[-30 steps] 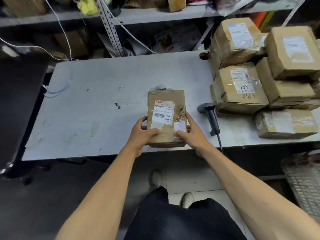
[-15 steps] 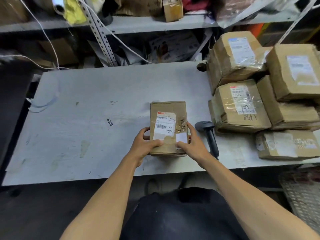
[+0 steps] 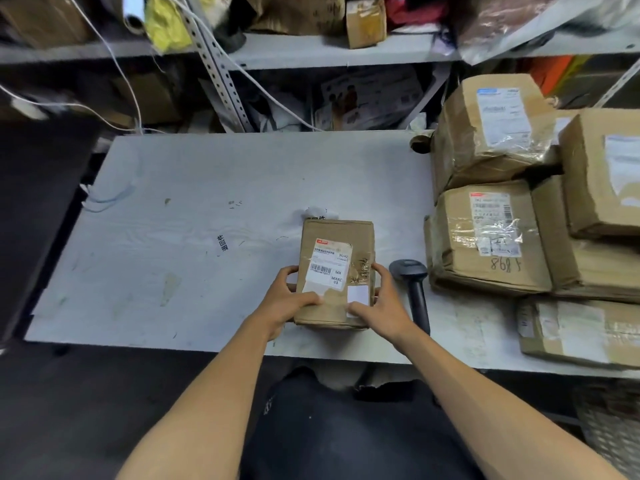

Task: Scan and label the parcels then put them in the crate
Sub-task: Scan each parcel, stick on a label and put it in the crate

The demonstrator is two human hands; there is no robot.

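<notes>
A small brown cardboard parcel [image 3: 337,244] with a white barcode label lies on the grey table [image 3: 194,237] near its front edge. My left hand [image 3: 289,299] grips its left side, thumb across the top. My right hand [image 3: 379,304] holds its right side, thumb pressing on a small white sticker at the near right corner. A black handheld scanner [image 3: 414,289] lies just right of my right hand, touched by neither hand.
Several taped brown parcels [image 3: 485,237] are stacked on the table's right end. A mesh crate [image 3: 613,420] sits low at the right, below the table. Cluttered shelves [image 3: 311,50] and white cables run behind the table.
Both hands keep the same hold on the parcel, which now rests a little farther onto the table. The view has tilted upward slightly.
</notes>
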